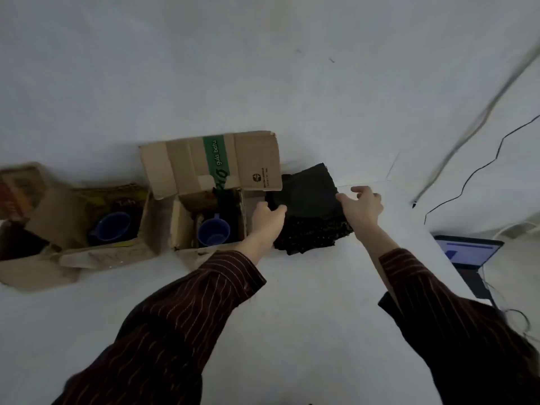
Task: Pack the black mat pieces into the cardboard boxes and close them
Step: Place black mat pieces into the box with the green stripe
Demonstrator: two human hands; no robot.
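Cardboard, opened out: the left cardboard box (pixel 52 217) is shown at the far left of the white table (pixel 292 302), its flaps spread flat and a blue cup (pixel 112 228) seen inside it. Just beside it, to the right, the middle cardboard box (pixel 187 165) is shown open, its green-taped flap raised at the far side. A second blue cup (pixel 213 233) is seen within. A dark strip (pixel 229 206) stands behind that cup; it may be a mat piece already packed, but the view is too dim for this to be settled.

Touching the right wall of the middle box, the stack of black mat pieces (pixel 312 232) lies on the table. The top mat piece (pixel 309 191) is held at both sides. Its left edge is gripped by the curled fingers of the left hand (pixel 267 219). Its right edge is pinched by the right hand (pixel 363 206), whose remaining fingers are spread. Further right, off the table's edge, a laptop (pixel 467 252) with a lit screen and a black cable (pixel 479 171) are seen.

The step in hand is judged to be the taking up of one mat piece for packing. For the next move, the piece would need to be lifted clear of the stack, carried left over the box wall, and probably folded or set on edge beside the cup. No box is closed as yet.
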